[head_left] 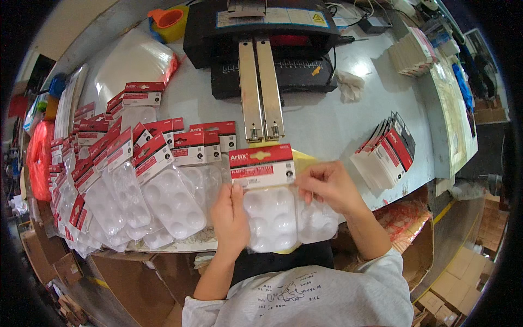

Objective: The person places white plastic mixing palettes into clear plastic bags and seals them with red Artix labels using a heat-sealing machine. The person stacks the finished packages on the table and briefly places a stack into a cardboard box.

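Observation:
A clear-bagged white plastic paint palette (pixel 271 220) with a red and white header card (pixel 261 166) is in front of me, near the table's front edge. My left hand (pixel 230 218) grips its left side, thumb on top near the card's lower corner. My right hand (pixel 327 185) is closed in a pinch at the card's right edge; its fingertips partly hide what they hold. Under that hand a second bagged palette (pixel 318 223) shows, partly covered by the first. Something yellow (pixel 302 161) peeks out behind the card.
A black sealing machine (pixel 261 43) with two metal bars (pixel 262 92) stands beyond my hands. Many carded palettes (pixel 171 201) are heaped at left, near clear bags (pixel 136 62). A stack of header cards (pixel 385 152) lies at right; a crumpled white cloth (pixel 350 86) lies behind it.

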The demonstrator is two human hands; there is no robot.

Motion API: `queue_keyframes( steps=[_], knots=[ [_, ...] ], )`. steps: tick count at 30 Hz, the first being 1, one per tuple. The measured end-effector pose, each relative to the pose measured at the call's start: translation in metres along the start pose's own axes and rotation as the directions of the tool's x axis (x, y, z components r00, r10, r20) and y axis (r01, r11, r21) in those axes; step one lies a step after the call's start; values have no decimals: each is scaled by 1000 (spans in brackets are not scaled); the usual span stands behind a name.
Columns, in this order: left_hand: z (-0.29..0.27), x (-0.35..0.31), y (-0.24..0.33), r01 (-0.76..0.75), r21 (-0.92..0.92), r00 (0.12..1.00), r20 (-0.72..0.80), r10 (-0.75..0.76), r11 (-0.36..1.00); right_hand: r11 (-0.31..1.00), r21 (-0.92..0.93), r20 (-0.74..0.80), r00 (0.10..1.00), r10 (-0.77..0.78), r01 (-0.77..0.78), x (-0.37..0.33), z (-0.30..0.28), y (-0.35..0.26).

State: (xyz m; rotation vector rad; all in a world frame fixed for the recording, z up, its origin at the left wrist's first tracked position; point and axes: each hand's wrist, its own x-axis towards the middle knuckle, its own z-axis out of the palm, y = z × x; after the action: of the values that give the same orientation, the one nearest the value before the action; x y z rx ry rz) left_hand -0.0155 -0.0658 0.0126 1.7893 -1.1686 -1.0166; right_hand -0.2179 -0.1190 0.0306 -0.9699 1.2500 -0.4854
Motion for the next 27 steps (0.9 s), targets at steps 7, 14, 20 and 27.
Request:
queue_keyframes(
  steps=[7, 14, 20, 27],
  knots=[
    [22, 58, -10, -69, -56, 995, -72, 65, 996, 975, 160, -182, 976, -122, 152, 48, 5, 1],
    [23, 63, -17, -95, -131, 995, -43, 90, 987, 974, 129, -187, 970, -158, 184, 51, 6, 0],
    [20, 60, -13, -74, -91, 996, -52, 69, 993, 977, 97, -176, 969, -171, 190, 46, 2, -2],
    [24, 66, -25, -41, -17, 997, -61, 40, 999, 981, 27, -176, 967, -185, 193, 51, 3, 1]
  ],
)
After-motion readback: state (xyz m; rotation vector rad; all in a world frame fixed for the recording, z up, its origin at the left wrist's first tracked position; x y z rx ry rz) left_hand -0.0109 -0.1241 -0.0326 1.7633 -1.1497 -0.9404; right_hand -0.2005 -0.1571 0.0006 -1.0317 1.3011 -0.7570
